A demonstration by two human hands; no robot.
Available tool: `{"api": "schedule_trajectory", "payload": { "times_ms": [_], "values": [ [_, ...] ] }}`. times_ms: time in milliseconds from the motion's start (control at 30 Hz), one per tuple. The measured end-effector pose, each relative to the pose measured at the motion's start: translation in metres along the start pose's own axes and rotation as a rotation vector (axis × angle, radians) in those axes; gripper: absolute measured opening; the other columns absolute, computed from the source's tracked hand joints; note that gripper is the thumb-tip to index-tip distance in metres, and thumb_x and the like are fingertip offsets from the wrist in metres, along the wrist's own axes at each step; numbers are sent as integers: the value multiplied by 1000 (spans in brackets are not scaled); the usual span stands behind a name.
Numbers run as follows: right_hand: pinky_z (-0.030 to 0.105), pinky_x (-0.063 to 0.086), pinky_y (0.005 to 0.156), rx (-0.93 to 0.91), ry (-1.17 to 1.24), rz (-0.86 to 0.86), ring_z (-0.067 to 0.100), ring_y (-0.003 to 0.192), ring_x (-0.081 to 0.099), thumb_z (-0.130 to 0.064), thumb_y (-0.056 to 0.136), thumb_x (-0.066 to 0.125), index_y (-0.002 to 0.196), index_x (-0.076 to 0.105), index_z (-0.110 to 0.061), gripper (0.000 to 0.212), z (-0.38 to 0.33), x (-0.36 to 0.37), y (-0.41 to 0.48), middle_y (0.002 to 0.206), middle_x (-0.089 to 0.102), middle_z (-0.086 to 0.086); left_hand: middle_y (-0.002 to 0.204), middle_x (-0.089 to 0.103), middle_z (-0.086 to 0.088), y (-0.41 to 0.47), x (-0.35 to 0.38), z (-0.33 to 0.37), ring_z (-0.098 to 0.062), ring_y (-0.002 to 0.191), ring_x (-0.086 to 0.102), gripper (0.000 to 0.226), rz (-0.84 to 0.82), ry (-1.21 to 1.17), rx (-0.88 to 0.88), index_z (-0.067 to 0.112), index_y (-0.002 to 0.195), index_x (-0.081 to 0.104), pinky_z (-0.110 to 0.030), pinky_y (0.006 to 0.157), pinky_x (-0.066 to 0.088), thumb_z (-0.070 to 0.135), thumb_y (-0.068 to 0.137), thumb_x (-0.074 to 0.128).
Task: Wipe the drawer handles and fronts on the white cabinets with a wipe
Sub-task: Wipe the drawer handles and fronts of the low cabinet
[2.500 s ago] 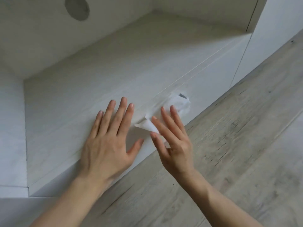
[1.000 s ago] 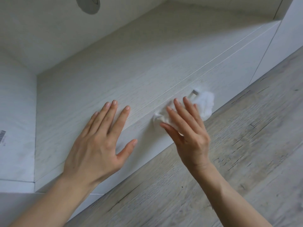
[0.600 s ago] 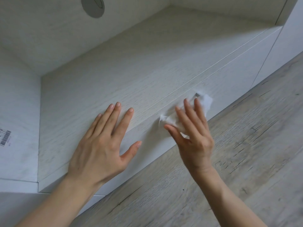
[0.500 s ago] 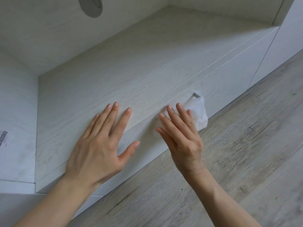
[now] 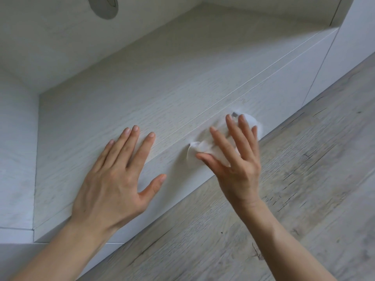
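Two bare forearms reached in from the near edge over the grey plank floor (image 5: 294,199), each ending in a grip set against the low white cabinet.

The left grip (image 5: 113,179) lay open and flat, fingers straight and spread on the cabinet top (image 5: 142,88) just behind its front edge, with the thumb hanging over the drawer front (image 5: 178,165). It held nothing. Placed so, it probably steadied the person and stopped the drawer sliding under the rubbing.

Just beside it, the right grip (image 5: 239,169) was also open, its straight fingers pressing the wipe (image 5: 205,148) flat against the same drawer front instead of clenching it. A flat palm spreads the cloth over more of the surface, which suits a panel. The crumpled wipe showed under the palm between thumb and forefinger, and again past the fingertips. Its outline there was blurred, so how it was folded could not be told.

At the fingertips a small grey end of the handle (image 5: 235,114) peeked out, the rest of it covered by wipe and fingers; the stroke seemed aimed at it.

Farther back, the cabinet top ran to a pale wall with a round grey disc (image 5: 103,5), and a tall white door (image 5: 355,37) stood at the far right, not yet reached by the wipe.
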State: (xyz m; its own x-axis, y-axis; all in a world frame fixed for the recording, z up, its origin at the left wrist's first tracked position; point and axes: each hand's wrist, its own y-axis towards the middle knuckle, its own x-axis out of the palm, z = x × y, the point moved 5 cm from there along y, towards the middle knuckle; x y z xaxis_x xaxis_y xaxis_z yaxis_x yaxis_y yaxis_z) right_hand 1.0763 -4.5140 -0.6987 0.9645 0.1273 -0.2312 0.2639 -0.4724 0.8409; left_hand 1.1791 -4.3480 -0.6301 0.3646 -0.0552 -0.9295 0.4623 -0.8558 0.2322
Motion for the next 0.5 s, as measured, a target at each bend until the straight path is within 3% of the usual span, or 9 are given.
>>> {"api": "schedule_trajectory", "payload": {
  "times_ms": [167,233,333,500],
  "values": [
    [44,40,107,-71,101,-21,26,119,55,-21,95,60,98,73,-3,22,-15,5,0,118,62,10,152,32,-15,0,-1,0,-25,141,28,71,1,1,-5,13,149,27,-32,117,13,60,97,20],
    [42,43,105,9,127,23,25,117,57,-19,94,61,98,72,-2,21,-3,-3,3,117,62,10,152,32,-15,0,-1,0,-25,141,28,71,4,1,-8,13,149,28,-32,117,12,59,97,20],
    [44,46,102,237,139,75,30,127,47,-22,94,57,114,62,-7,25,12,-7,7,128,55,11,151,33,-15,0,-1,1,-25,141,28,71,15,12,-10,13,149,29,-32,117,12,59,97,21],
    [30,26,116,247,167,21,39,136,27,-23,97,52,119,58,-9,27,-15,11,-3,136,46,15,150,34,-16,0,-1,2,-26,141,29,71,27,7,-10,11,148,32,-33,117,13,59,97,21]
  ]
}}
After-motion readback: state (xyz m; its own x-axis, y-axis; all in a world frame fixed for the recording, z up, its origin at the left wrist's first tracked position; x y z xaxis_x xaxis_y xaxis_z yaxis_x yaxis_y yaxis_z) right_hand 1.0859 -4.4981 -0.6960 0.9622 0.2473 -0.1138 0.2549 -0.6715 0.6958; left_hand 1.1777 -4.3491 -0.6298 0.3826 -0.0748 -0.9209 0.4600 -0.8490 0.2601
